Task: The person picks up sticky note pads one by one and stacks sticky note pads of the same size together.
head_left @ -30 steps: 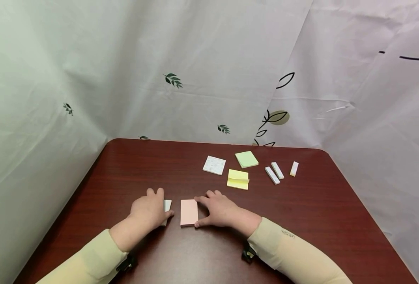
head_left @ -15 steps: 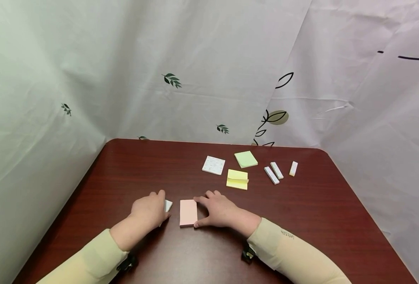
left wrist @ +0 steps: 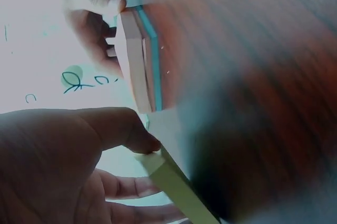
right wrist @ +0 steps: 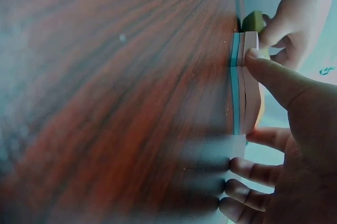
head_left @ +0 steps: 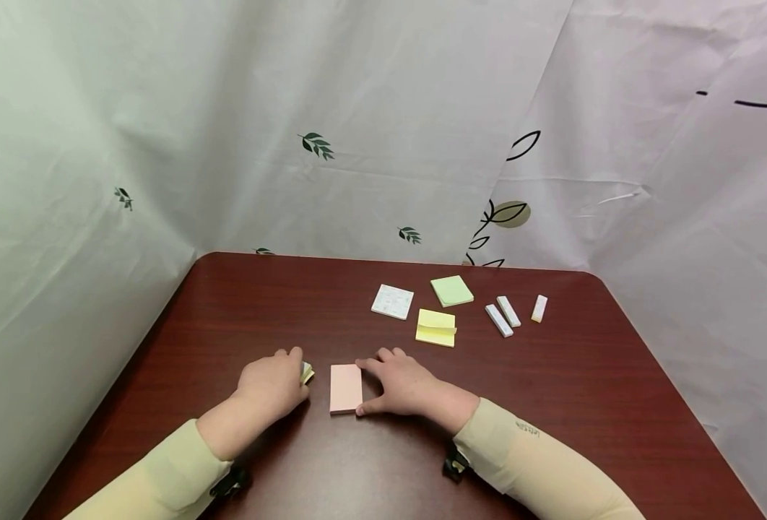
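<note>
My left hand (head_left: pixel 273 384) grips a sticky note pad (left wrist: pixel 176 187) with yellowish edges between thumb and fingers, tilted just left of the stack; most of it is hidden under the hand in the head view. My right hand (head_left: pixel 399 384) holds a stack of sticky note pads (head_left: pixel 346 390) at its right side, thumb at the near corner and index finger at the far one. Pink lies on top of this stack, and a blue layer (right wrist: pixel 235 97) shows at the bottom, flat on the table. The other right fingers spread away from it.
Farther back on the brown table (head_left: pixel 260 303) lie a white patterned pad (head_left: pixel 393 302), a green pad (head_left: pixel 452 290) and a yellow pad (head_left: pixel 435 328) with a raised flap. Right of them are three narrow white strips (head_left: pixel 499 320). A white curtain stands behind the table.
The pad under my left hand has turned and tilted, so its yellow edge now shows beside the fingers. My right hand and the pink-topped stack have stayed put.
</note>
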Demonstrator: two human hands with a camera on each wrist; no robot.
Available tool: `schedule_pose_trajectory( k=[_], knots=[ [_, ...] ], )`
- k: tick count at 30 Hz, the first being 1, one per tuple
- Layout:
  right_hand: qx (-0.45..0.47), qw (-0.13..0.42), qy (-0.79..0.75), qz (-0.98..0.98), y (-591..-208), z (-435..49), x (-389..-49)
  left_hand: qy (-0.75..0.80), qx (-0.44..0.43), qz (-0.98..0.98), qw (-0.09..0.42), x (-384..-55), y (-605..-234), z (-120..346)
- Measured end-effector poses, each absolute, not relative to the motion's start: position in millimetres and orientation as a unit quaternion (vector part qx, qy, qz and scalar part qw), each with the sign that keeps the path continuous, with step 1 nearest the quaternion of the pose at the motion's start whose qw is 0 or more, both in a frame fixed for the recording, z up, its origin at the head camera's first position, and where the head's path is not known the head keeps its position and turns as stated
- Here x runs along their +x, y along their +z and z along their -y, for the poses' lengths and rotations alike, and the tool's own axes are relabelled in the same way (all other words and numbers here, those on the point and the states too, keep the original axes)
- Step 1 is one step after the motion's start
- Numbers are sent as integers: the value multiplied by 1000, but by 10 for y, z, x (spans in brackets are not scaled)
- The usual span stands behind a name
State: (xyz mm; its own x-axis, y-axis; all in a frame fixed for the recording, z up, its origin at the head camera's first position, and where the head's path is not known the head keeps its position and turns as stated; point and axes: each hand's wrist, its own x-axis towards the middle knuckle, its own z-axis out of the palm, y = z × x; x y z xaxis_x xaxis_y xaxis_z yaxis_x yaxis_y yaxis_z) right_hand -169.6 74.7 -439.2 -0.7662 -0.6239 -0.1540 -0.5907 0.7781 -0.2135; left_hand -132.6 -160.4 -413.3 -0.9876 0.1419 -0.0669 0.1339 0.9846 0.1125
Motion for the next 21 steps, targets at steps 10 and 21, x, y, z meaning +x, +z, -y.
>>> schedule_pose_trajectory(
  k=[10, 21],
  knots=[
    [-327, 110, -75, -936, -4394, -754, -1704, 84, 49, -994, 59, -1363, -4024, 1744],
    [-327, 110, -74, -936, -4395, -758, -1700, 234, 28, -960, 152, -1535, -4008, 2068]
  ],
)
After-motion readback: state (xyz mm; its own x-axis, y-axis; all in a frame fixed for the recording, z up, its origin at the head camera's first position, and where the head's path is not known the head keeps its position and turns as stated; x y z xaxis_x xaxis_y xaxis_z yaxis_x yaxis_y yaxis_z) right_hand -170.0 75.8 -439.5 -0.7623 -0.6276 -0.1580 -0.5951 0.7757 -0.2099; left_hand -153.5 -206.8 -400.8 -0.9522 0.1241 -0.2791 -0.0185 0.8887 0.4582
